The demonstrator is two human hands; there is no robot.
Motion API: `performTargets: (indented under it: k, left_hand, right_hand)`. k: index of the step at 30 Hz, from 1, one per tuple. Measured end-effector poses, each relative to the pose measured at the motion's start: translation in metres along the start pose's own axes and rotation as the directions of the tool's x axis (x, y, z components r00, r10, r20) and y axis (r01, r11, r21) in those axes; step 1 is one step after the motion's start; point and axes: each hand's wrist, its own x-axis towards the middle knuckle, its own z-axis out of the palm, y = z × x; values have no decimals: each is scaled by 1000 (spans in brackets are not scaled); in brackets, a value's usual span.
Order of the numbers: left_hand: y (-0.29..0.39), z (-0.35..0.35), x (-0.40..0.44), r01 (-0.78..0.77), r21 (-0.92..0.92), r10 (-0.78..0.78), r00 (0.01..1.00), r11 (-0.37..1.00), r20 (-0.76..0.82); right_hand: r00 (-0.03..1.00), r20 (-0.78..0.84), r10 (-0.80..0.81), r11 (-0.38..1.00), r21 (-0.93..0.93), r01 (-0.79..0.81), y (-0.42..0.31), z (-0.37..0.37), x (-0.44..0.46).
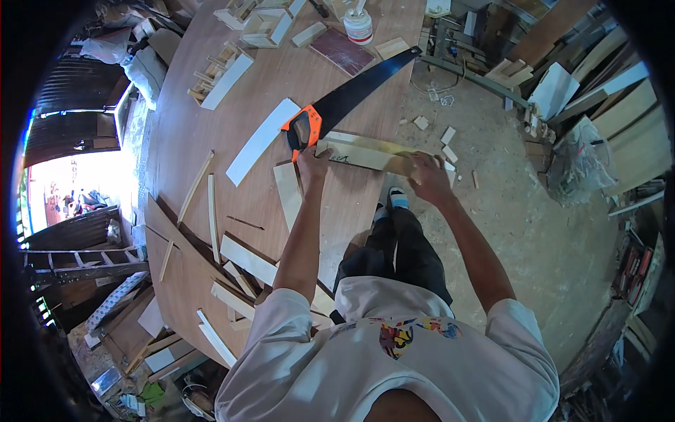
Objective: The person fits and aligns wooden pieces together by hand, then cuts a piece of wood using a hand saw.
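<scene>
While our left hand (313, 160) closes around the left end of a long, flat, pale wooden board with dark handwriting (369, 157), our right hand (429, 174) grips it near its right end, fingers bent over it, neither hand spread open. The board's long axis runs left to right, its right end slightly nearer to us; it reaches across the right edge of the brown wood-grained table (351, 204), so its right part is over the grey, scrap-strewn floor (506, 232). Just beyond the board we see a handsaw with a black blade and an orange-and-black handle (362, 88), its handle by our left hand and its tip pointing far right. We cannot tell whether that hand touches the handle. A white, slightly curved strip (262, 143) lies left of the saw, and a white tub with a red-marked label (358, 28) stands at the far side.
</scene>
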Motion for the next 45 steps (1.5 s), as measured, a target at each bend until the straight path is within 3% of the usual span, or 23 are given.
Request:
performTargets:
  k: [2, 6, 11, 21, 24, 26, 30, 32, 33, 35, 36, 38, 39, 41, 45]
  left_hand:
    - [4, -3, -1, -28, 25, 28, 1000, 999, 4]
    - [7, -7, 1, 30, 12, -31, 998, 999, 49]
    - [10, -9, -1, 16, 1, -16, 997, 1000, 69]
    - [-2, -10, -14, -45, 46, 42, 997, 998, 69]
    - [-6, -9, -18, 1, -66, 7, 994, 998, 112]
    - [-1, -12, -19, -5, -34, 9, 994, 999, 107]
    - [-9, -8, -16, -5, -36, 8, 996, 999, 92]
    - [3, -16, -20, -134, 43, 132, 990, 990, 39]
    - [-1, -13, -18, -48, -31, 51, 995, 998, 88]
    - [-6, -9, -18, -48, -13, 49, 997, 999, 64]
    - [-4, -10, -18, -48, 0, 48, 998, 999, 42]
    - [0, -12, -19, -102, 44, 102, 995, 994, -3]
    - [2, -12, -21, -65, -29, 65, 998, 997, 4]
    - [6, -15, -21, -29, -103, 30, 999, 994, 9]
    - [7, -15, -20, 28, -25, -26, 997, 999, 70]
  right_hand:
    - [994, 91, -60, 998, 9, 60, -19, 7, 16]
    - [992, 71, -109, 994, -9, 110, -47, 22, 41]
    - [985, 173, -9, 1000, -24, 14, -64, 27, 63]
    - [990, 115, -84, 994, 73, 76, -60, 33, 44]
    - [987, 142, -82, 996, 49, 75, -63, 25, 42]
    - [982, 190, -20, 991, 133, -6, -70, 16, 50]
    - [992, 104, -71, 988, 145, 55, -65, 56, 90]
    - [998, 56, 6, 961, 277, -22, -71, 76, 112]
    - [998, 57, 4, 960, 281, -20, -77, 82, 123]
    - [956, -43, 291, 855, 460, -239, -89, 89, 143]
    - [957, -43, 287, 855, 461, -236, -90, 89, 151]
    - [801, 334, 497, 349, 768, -537, -91, 88, 165]
    - [803, 334, 495, 352, 768, -536, -90, 92, 169]
    - [749, 546, 376, -284, 837, -468, -88, 99, 175]
    - [745, 558, 367, -402, 817, -414, -86, 113, 177]
